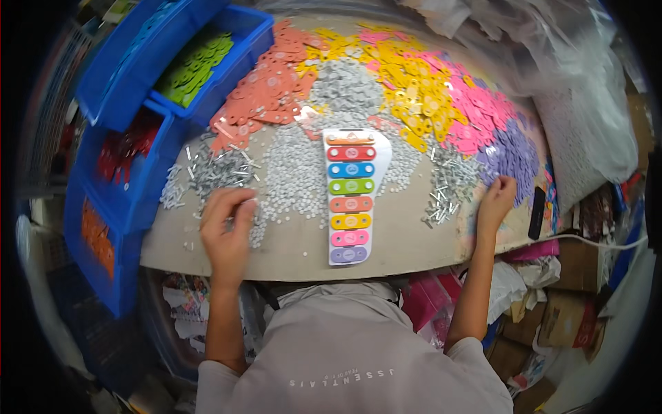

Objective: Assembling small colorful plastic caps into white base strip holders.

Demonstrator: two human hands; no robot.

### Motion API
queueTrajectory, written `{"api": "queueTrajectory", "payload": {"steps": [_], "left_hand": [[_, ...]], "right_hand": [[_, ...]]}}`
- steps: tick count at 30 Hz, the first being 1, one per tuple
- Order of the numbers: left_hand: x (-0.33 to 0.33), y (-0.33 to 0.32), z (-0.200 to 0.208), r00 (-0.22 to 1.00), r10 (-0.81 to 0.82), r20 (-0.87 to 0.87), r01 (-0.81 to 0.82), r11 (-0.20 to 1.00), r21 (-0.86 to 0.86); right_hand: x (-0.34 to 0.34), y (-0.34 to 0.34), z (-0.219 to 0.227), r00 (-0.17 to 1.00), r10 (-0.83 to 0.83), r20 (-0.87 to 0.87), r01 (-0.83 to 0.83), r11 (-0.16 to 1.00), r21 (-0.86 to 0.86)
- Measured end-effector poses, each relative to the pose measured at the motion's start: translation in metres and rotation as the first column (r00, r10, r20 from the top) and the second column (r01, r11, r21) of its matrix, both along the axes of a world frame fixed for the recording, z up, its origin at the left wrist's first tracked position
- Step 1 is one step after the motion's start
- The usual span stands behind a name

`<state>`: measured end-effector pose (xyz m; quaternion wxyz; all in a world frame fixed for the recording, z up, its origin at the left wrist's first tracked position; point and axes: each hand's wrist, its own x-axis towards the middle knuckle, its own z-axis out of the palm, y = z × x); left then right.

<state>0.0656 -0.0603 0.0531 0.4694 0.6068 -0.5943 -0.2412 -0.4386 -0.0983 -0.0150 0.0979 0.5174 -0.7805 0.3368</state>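
Observation:
A toy xylophone (352, 204) with a white base and a column of coloured bars lies upright in front of me at the middle of the table. White caps sit on the ends of its upper bars; the lower bars show bare holes. My left hand (227, 224) hovers beside the small white caps (286, 179), thumb and fingers pinched together; whatever they hold is too small to make out. On the right, my right hand (498, 200) is closed at the edge of the purple bars (512, 162), near the metal pins (452, 190). Its fingertips hide any content.
Blue bins (148, 176) with red, orange and green bars line the left side. Across the far table lie heaps of coral bars (265, 90), yellow bars (420, 90) and pink bars (479, 114). More pins (217, 165) lie at left. A black strip (536, 212) rests at the right edge.

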Motion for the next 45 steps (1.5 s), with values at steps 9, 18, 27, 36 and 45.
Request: {"api": "queueTrajectory", "payload": {"steps": [9, 18, 27, 36, 45], "left_hand": [[-0.055, -0.007, -0.011, 0.798, -0.130, -0.588, 0.363, 0.883, 0.297], [-0.065, -0.020, -0.034, 0.562, -0.044, -0.826, 0.591, 0.720, 0.364], [-0.074, -0.025, -0.038, 0.736, -0.159, -0.658, 0.472, 0.817, 0.331], [-0.065, -0.049, -0.025, 0.803, -0.290, -0.520, 0.571, 0.621, 0.537], [-0.070, -0.055, -0.043, 0.617, -0.338, -0.711, 0.745, 0.542, 0.389]], "right_hand": [[0.179, 0.032, 0.050, 0.686, 0.553, 0.473, -0.562, 0.816, -0.138], [0.227, 0.026, 0.050, 0.652, 0.702, 0.285, -0.721, 0.691, -0.053], [0.223, 0.027, 0.050, 0.649, 0.695, 0.310, -0.725, 0.688, -0.027], [0.208, 0.010, 0.062, 0.241, -0.104, 0.965, -0.794, 0.551, 0.258], [0.210, 0.005, 0.062, 0.251, -0.151, 0.956, -0.824, 0.484, 0.293]]}}
